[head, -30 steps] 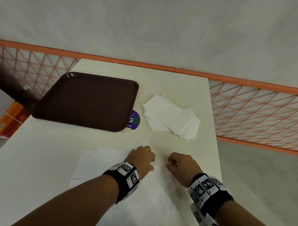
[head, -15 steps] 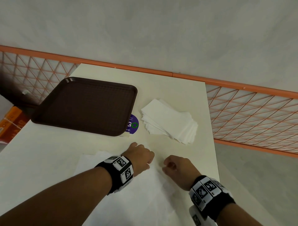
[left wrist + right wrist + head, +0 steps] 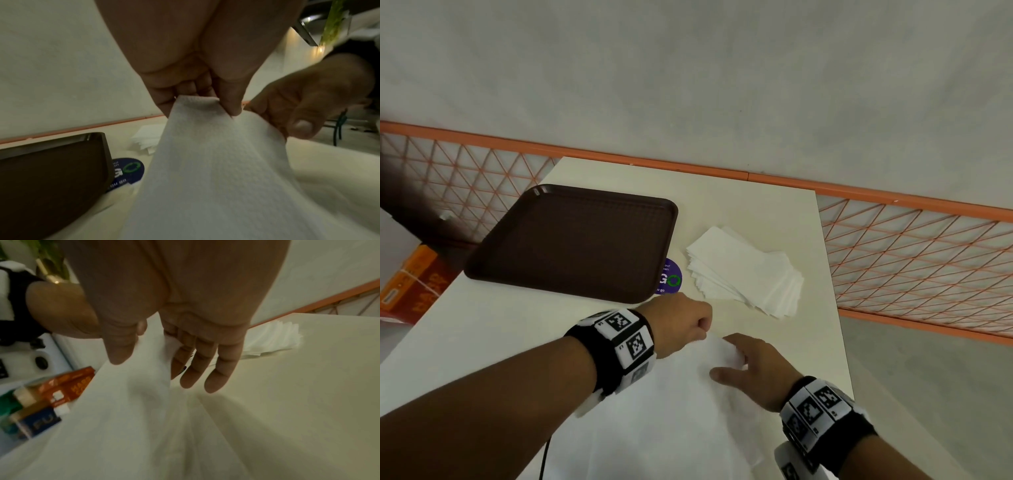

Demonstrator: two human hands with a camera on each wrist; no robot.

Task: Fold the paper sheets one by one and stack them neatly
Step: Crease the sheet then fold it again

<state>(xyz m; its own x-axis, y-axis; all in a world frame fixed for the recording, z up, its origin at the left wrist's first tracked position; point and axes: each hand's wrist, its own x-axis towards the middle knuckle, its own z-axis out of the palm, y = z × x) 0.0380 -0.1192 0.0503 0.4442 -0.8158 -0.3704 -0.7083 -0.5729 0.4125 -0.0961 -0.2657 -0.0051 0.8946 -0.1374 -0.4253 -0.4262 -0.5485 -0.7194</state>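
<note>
Left hand pinching far edge of paper sheet, lifted off table. Right hand pinching same edge, outer fingers loose. Folded stack lying beyond. Advisable: draw edge level toward near edge, align corners, then crease flat.

A canteen or food court is suggested by the brown serving tray, the napkin stack and the cream table at frame centre.

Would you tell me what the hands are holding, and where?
Both the left hand and right hand pinch one paper sheet at its far edge.
</note>
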